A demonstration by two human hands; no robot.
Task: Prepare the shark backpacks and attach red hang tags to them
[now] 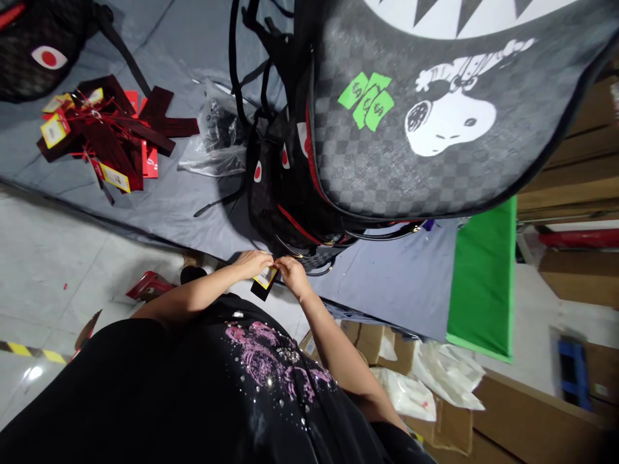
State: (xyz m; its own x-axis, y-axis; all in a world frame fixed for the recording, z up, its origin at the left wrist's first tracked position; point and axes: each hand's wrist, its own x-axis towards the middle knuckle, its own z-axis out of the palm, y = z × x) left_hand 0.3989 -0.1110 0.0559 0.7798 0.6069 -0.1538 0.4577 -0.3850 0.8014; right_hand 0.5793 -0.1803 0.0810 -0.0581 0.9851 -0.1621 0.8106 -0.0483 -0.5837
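My left hand (253, 264) and my right hand (293, 276) meet at the table's front edge, fingers closed in a pinch. Between them is a hang tag (265, 278) with a yellow-and-white label and a black card, dangling below the fingertips. A bit of its red string seems to show there; its exact hold is too small to make out. Just beyond my hands stand several dark checkered backpacks (290, 193) in a row, with red piping and black top handles. The nearest large one (367, 167) carries a white cartoon dog and green banknote prints.
A pile of dark red hang tags (111, 132) lies on the grey-covered table (159, 212), beside a clear plastic bag (215, 138). Another backpack (33, 58) is at upper left. A green panel (483, 283) sits at the right end; cardboard boxes (541, 412) lie on the floor.
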